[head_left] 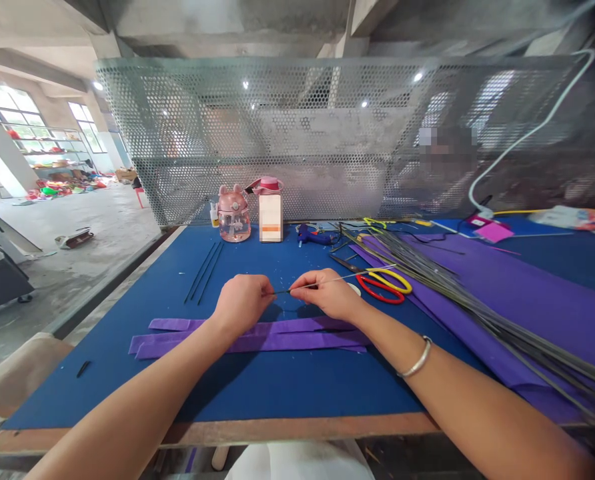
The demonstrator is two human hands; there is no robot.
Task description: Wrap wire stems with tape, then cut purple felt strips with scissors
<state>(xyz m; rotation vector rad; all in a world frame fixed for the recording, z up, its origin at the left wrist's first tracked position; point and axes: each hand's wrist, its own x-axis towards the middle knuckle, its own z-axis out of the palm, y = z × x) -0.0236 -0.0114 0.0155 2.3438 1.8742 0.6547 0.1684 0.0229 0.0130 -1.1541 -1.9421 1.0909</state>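
My left hand [242,301] is closed, its fingertips pinching one end of a thin wire [362,274]. My right hand [327,292] pinches the same wire further right, and its pale length sticks out up and to the right past the knuckles. The stretch between the two hands looks dark green. Below both hands lie purple strips [272,342] on the blue table [127,393]. Three dark green wrapped sticks [203,272] lie left of my left hand. Scissors with red and yellow handles [385,285] rest just right of my right hand.
A bundle of thin wires [457,293] lies across purple sheets [532,287] at the right. Along the back stand a pink bear-shaped bottle [234,217], a pink-lidded bottle [271,217] and a blue glue gun [315,235], before a perforated metal screen [277,133].
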